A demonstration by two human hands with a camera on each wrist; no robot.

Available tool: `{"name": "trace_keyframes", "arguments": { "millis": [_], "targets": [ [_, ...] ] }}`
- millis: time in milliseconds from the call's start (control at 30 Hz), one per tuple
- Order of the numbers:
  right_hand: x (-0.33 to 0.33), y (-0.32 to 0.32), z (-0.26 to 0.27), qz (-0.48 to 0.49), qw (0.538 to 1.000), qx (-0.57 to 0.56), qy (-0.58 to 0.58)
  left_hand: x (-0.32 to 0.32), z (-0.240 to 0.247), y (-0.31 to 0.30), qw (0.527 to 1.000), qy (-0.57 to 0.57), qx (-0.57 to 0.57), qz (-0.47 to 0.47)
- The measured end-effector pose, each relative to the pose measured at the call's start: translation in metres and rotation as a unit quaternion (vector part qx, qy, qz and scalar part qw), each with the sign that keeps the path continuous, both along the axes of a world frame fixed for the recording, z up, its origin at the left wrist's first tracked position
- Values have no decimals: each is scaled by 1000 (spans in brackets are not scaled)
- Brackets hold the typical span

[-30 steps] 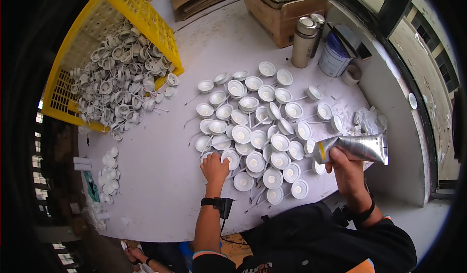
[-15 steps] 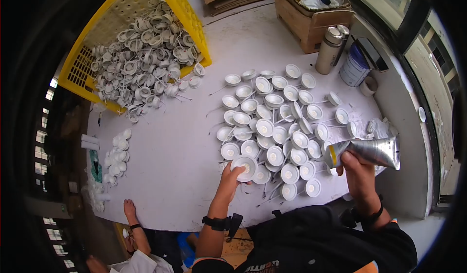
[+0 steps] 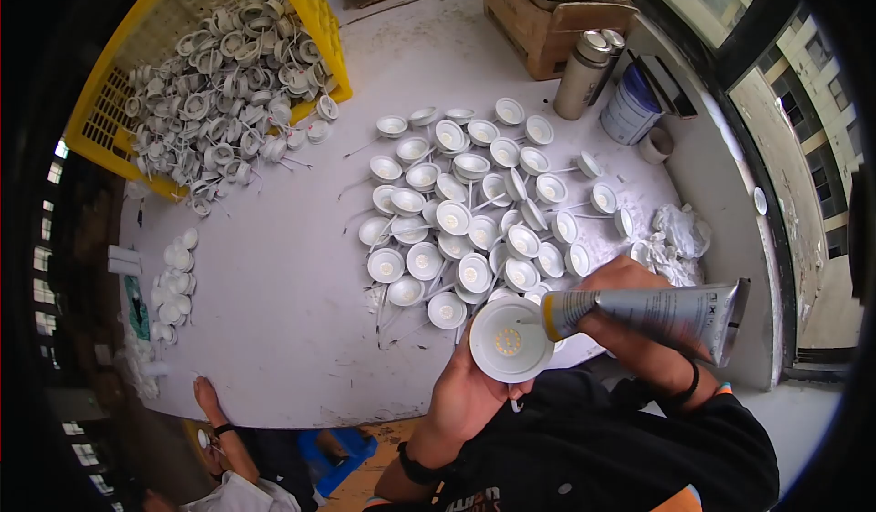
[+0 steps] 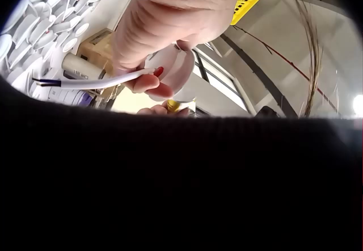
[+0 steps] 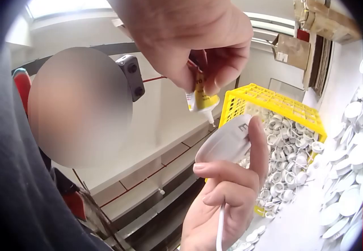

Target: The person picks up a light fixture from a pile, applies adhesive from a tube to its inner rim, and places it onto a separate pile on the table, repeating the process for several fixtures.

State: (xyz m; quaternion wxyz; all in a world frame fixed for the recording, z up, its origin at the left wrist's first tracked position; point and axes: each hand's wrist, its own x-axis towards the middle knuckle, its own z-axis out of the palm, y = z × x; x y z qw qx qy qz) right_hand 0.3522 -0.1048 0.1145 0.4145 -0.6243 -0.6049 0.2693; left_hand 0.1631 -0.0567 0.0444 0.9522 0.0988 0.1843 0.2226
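My left hand point(image 3: 464, 402) holds a round white lamp point(image 3: 497, 352) by its rim, its face with a ring of small yellow dots turned up. From the lamp's back a white cable point(image 4: 102, 83) hangs between the fingers in the left wrist view. My right hand point(image 3: 630, 316) grips a silver tube point(image 3: 657, 316) with a yellow band. In the right wrist view the tube's white nozzle point(image 5: 210, 116) points down just above the rim of the lamp point(image 5: 224, 144); whether they touch I cannot tell. Many similar lamps point(image 3: 453, 217) lie on the table beyond both hands.
A yellow crate point(image 3: 315, 33) full of lamp parts stands at the back left. Bottles point(image 3: 580, 78), a blue-and-white tub point(image 3: 628, 110) and a cardboard box point(image 3: 538, 33) stand at the back right. White pieces point(image 3: 173, 284) line the left edge, near another person's hand point(image 3: 209, 401).
My left hand has picked up a lamp from the near side of the group and brought it closer to my body. My right hand has tilted the tube and moved its nozzle over to the lamp.
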Motion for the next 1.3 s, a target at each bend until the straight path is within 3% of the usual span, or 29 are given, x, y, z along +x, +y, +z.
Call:
{"name": "trace_keyframes", "arguments": {
  "millis": [67,233,767,967,1033,1133,1267,1300],
  "targets": [
    [1,1,7,40,998,-42,-22,2,3,-1,1000,14,9,0],
    [-2,6,16,72,996,18,-47,4,6,-5,1000,9,-1,-26],
    [-7,6,15,65,994,41,-75,3,4,-8,999,-8,15,-38],
    [-9,1,-4,44,993,90,63,3,6,-9,999,-1,4,-43],
    [-11,3,-3,18,989,145,-36,3,6,-11,999,19,7,-33],
    [-5,7,-6,33,973,209,-91,2,4,-9,999,20,41,-28],
    [0,4,1,48,966,212,-138,-1,5,-7,998,38,54,-18],
    [-1,2,7,30,980,161,-116,-2,7,-7,996,53,73,4]
  ]
}}
